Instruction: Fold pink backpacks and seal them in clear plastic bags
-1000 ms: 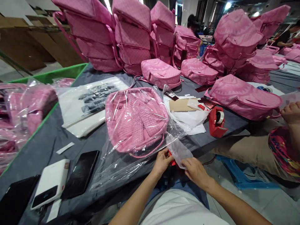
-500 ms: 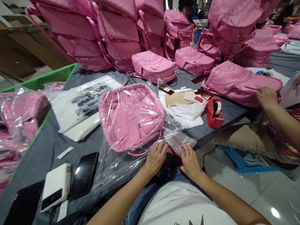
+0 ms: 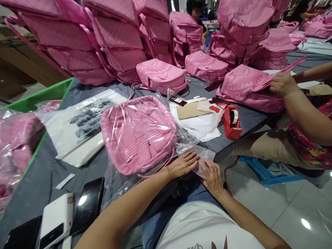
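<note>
A pink backpack [image 3: 138,135] in a clear plastic bag lies on the grey-covered table in front of me. By the table's near edge is a smaller clear plastic bag [image 3: 207,153]. My left hand [image 3: 183,163] rests on this smaller bag with its fingers stretched out flat; its thumb is hidden. At the bag's near right side, my right hand [image 3: 212,178] has its fingers bent over the plastic, close to the left fingertips. Whatever lies beneath the two hands is hidden.
A red tape dispenser [image 3: 232,122] stands right of white papers [image 3: 204,126]. Plastic sleeves [image 3: 88,145], a white power bank [image 3: 57,219] and a black phone [image 3: 88,200] lie left. Stacked pink backpacks [image 3: 116,38] line the back. A co-worker's hand [image 3: 282,84] grips another backpack [image 3: 249,90].
My left hand has moved right onto the smaller bag, close to my right hand. A red piece seen between my hands is now out of sight. The co-worker's hand has lifted a backpack flap or strap.
</note>
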Available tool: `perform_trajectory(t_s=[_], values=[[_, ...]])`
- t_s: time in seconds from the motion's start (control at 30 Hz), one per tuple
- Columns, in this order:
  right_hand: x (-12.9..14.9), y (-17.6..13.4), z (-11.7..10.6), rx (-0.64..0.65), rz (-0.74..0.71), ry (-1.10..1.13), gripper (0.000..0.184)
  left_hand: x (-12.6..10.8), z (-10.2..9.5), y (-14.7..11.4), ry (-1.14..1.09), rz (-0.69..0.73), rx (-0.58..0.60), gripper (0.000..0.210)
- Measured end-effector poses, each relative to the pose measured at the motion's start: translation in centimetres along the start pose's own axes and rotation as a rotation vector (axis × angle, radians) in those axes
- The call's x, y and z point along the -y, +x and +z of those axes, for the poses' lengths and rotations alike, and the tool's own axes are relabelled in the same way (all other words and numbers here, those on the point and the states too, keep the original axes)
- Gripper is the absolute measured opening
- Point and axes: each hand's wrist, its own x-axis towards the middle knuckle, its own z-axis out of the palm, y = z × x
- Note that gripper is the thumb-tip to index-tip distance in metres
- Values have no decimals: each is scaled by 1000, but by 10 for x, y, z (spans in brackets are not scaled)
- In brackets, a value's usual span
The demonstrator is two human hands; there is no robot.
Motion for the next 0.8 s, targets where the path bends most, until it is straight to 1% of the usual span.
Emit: perform_trajectory(t_s=[0.07, 0.13, 0.23, 0.3, 0.37, 0.43, 0.5, 0.53, 0.57, 0.6, 0.63, 0.67, 0.7, 0.73, 0.77, 0.8], values=[[-11, 12, 1, -43, -32, 12, 58, -4, 1, -2, -15, 0, -13, 29], [-24, 21, -3, -81, -116, 78, 53, -5, -3, -4, -35, 3, -22, 29], [-36, 25, -14, -113, -243, 217, 57, -2, -15, 1, -74, -11, -22, 34], [-35, 24, -21, -134, -272, 278, 62, 2, -23, 8, -118, -31, -13, 38], [-26, 21, -27, -163, -248, 315, 66, 6, -31, 15, -166, -36, -14, 39], [-15, 16, -33, -185, -167, 355, 67, 8, -40, 16, -204, -29, -40, 39], [-8, 9, -40, -174, -94, 401, 67, 6, -50, 9, -236, -21, -67, 40], [-9, 6, -45, -150, -107, 435, 67, 4, -55, 3, -253, -23, -82, 42], [-12, 5, -51, -116, -171, 475, 65, 2, -60, -4, -272, -30, -96, 44], [-18, 5, -57, -80, -268, 511, 63, -1, -65, -11, -292, -44, -114, 46], [-26, 8, -64, -65, -355, 528, 62, -5, -68, -18, -315, -69, -136, 48], [-34, 15, -69, -81, -392, 520, 61, -9, -71, -23, -339, -104, -163, 50], [-41, 26, -73, -125, -371, 481, 60, -13, -74, -27, -360, -145, -194, 52], [-47, 41, -74, -178, -311, 418, 58, -18, -75, -28, -374, -184, -230, 54], [-49, 59, -72, -214, -246, 347, 55, -22, -76, -28, -378, -219, -264, 56], [-48, 79, -66, -211, -213, 285, 52, -25, -77, -27, -372, -244, -291, 59]])
